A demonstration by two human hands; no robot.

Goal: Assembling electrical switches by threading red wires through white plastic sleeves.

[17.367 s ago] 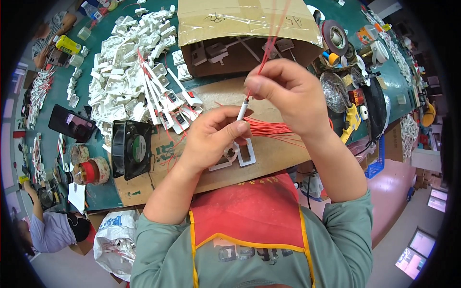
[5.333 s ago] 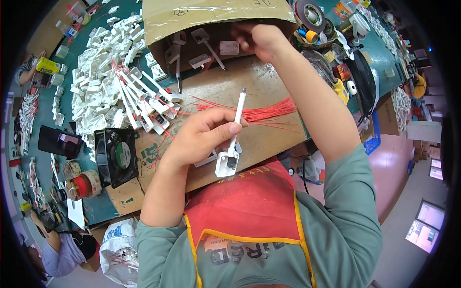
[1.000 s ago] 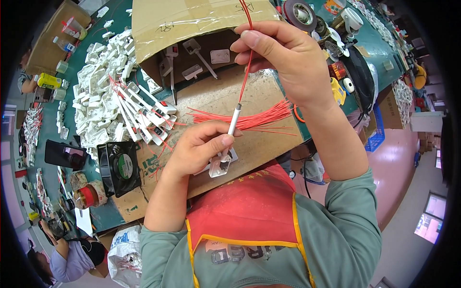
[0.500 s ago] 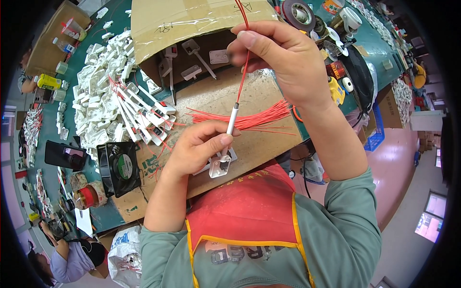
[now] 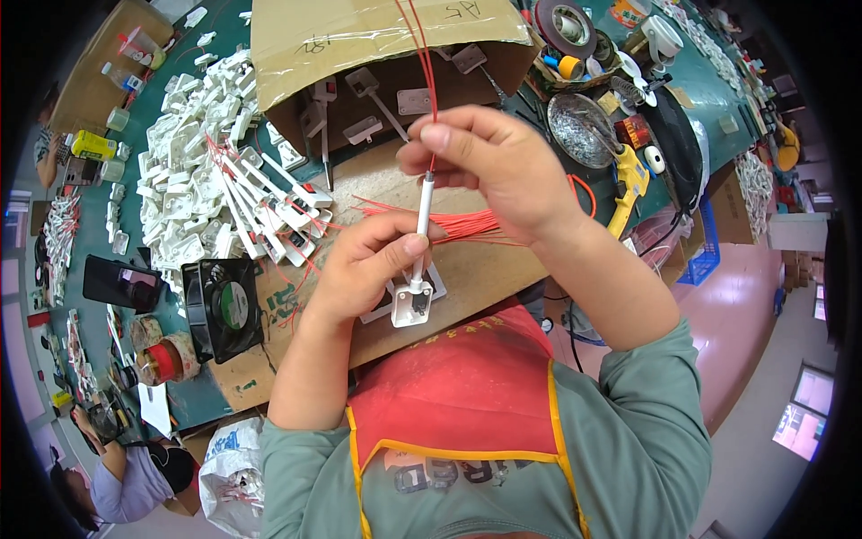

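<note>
White tube part [image 5: 420,242] upright — square base down, left hand [image 5: 368,265] grip closed on it, right hand [image 5: 498,166] pinching red wires [image 5: 424,63]

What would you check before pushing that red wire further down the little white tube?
1. Left hand grips the white tube: ok.
2. Right hand pinches the red wire just above the tube's top: ok.
3. Wire lined up with the tube opening: ok.
4. Wire end showing at the square base: cannot tell.
5. Bundle of red wires within reach on the cardboard: ok.
</note>
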